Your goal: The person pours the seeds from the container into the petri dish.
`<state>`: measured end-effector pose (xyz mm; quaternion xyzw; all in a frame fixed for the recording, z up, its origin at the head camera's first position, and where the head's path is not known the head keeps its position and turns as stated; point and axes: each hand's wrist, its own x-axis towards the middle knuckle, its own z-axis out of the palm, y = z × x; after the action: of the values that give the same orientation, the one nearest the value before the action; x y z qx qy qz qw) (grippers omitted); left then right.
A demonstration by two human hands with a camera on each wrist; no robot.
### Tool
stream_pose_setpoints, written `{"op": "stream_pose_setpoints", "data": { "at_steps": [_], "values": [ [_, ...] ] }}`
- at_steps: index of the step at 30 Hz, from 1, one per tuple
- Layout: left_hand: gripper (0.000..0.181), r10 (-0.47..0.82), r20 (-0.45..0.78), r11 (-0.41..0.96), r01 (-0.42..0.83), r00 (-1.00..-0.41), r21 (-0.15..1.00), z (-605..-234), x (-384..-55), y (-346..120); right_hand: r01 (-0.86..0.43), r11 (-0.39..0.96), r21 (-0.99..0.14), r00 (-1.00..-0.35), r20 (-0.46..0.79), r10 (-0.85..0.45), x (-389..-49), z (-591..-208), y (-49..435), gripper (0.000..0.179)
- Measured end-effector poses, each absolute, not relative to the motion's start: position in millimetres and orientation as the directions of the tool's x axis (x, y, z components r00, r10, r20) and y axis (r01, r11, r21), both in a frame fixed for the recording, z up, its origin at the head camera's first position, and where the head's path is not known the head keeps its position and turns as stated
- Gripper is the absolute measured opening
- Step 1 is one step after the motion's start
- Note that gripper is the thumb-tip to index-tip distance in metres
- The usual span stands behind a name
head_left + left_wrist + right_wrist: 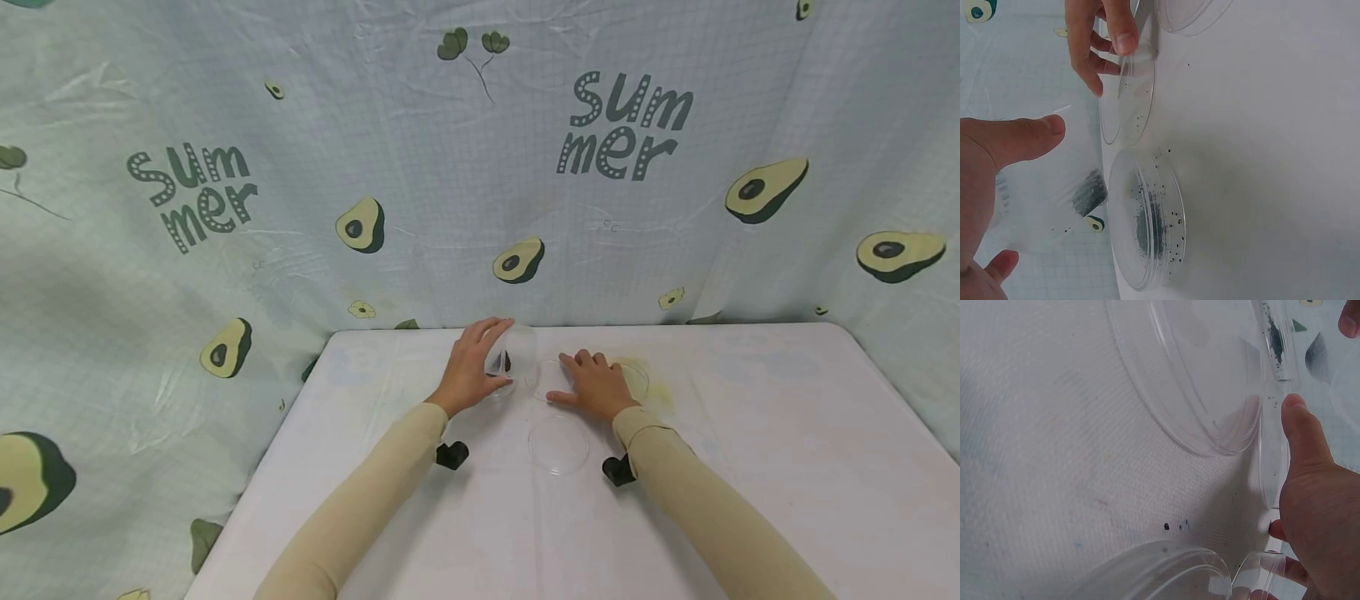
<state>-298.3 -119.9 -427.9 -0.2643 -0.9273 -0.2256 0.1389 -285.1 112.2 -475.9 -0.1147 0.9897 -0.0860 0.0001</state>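
Observation:
My left hand grips a clear plastic container between thumb and fingers, tilted over a round petri dish. Dark granules are bunched inside the container near its lower end. More black granules lie in the petri dish below, some scattered toward its rim. My right hand is spread beside a middle petri dish, thumb and fingertips right at its edge. That dish holds a few dark specks. In the right wrist view the thumb is straight, and the other fingers are partly hidden.
Another clear dish lies on the white tabletop in front of my hands. A further clear dish sits beyond the right hand. Loose black specks dot the surface. An avocado-print cloth hangs behind the table.

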Motion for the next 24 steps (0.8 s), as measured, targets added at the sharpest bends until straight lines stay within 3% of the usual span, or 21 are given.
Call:
{"op": "stream_pose_setpoints", "data": {
  "at_steps": [14,24],
  "values": [
    [0.091,0.455,0.326,0.771,0.55,-0.829,0.321,-424.5,-300.0,-110.1,-0.24,0.954,-0.18,-0.971,0.035,-0.237,-286.2,-475.9,113.8,0.084],
    [0.09,0.487,0.354,0.764,0.586,-0.799,0.27,-425.8,-301.4,-106.8,-0.246,0.952,-0.181,-0.969,0.043,-0.242,-284.9,-475.8,113.9,0.084]
  ]
}}
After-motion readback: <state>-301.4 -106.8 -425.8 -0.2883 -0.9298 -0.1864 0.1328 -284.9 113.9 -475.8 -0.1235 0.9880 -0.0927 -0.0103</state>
